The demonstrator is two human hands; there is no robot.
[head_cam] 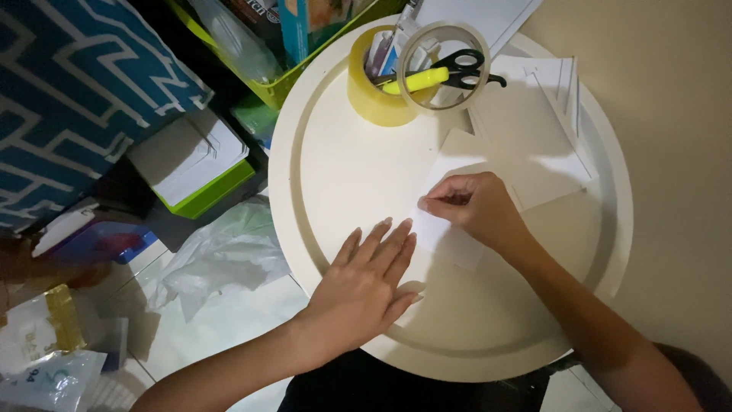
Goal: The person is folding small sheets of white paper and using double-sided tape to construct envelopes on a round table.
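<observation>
Left hand [364, 284] flat, fingers spread, pinning white paper [450, 229] on round table [335, 175]; right hand [476, 207] pinching its edge, fold looks barely started, scissors [465, 65] untouched.

On the desk [320, 175], the left hand [366, 278] is lying flat, with the right hand [473, 206] just beyond and to its right, pinching a small paper [442, 233]. Behind them tape rolls [412, 72] are standing, scissors [465, 69] inside, and paper sheets [534, 137] are lying to the right.
</observation>
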